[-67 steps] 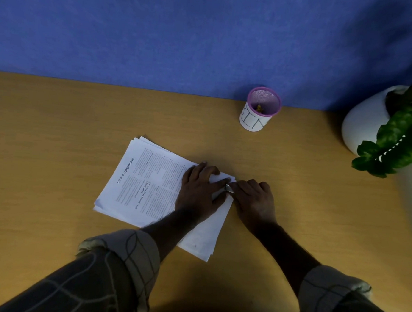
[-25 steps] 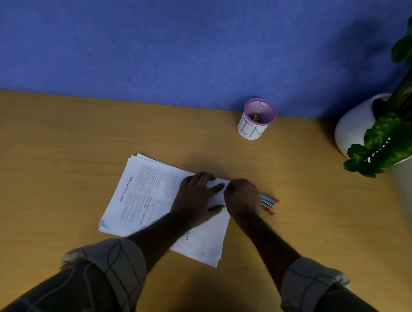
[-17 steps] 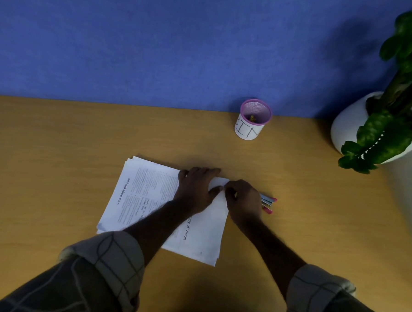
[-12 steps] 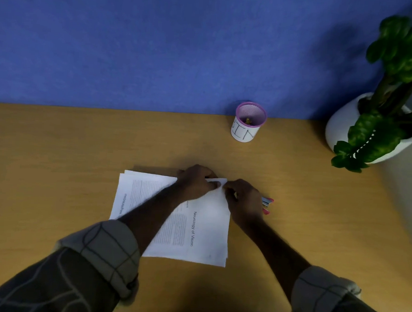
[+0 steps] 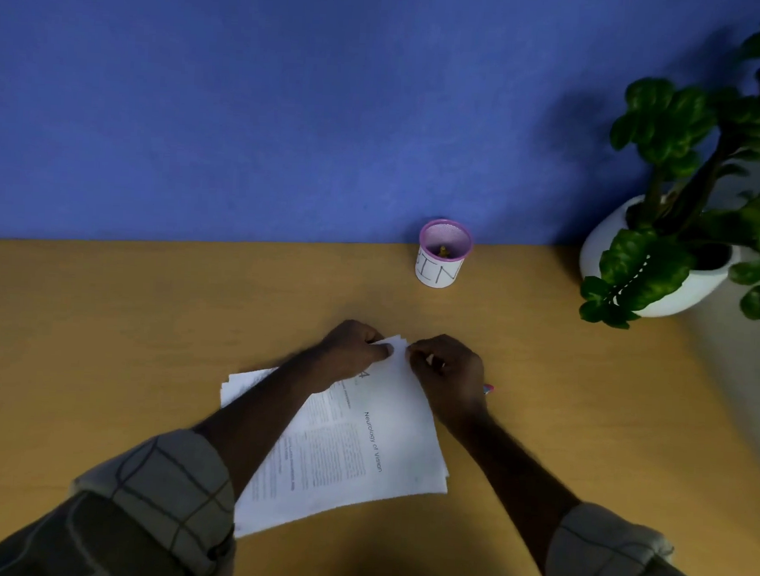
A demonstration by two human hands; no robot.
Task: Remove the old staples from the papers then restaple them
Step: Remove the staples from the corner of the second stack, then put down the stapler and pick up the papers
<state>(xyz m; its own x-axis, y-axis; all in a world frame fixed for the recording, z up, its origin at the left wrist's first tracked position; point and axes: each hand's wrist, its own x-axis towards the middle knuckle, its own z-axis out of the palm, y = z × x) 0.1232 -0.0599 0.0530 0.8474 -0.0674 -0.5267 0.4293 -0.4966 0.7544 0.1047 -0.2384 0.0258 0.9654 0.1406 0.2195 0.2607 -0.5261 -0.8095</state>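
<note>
A stack of white printed papers (image 5: 361, 441) lies on a tan wooden desk (image 5: 102, 339), turned at a slant, its far corner pointing toward the blue wall (image 5: 291, 98) behind the desk. The top sheet carries small text and a sideways heading that reads "Neurology of Vision".

Both hands meet at that far corner. The left hand (image 5: 351, 348) comes in across the upper left part of the stack, its forearm lying over the pages; its fingers are curled and its thumb and fingers pinch the corner of the papers. The right hand (image 5: 446, 370) sits just beside the corner on the right, at the stack's edge, fingers curled into a loose fist with the fingertips right at the paper corner. A small pale item shows between its fingers, too small to identify. From under the right hand's outer side pokes the pink and blue end of a tool (image 5: 488, 388), most of it hidden.

Farther back, near the wall, stands a small pink-rimmed mesh cup (image 5: 441, 256) with a white label. At the right edge stands a leafy green plant (image 5: 683, 171) in a white round pot (image 5: 686, 290).
</note>
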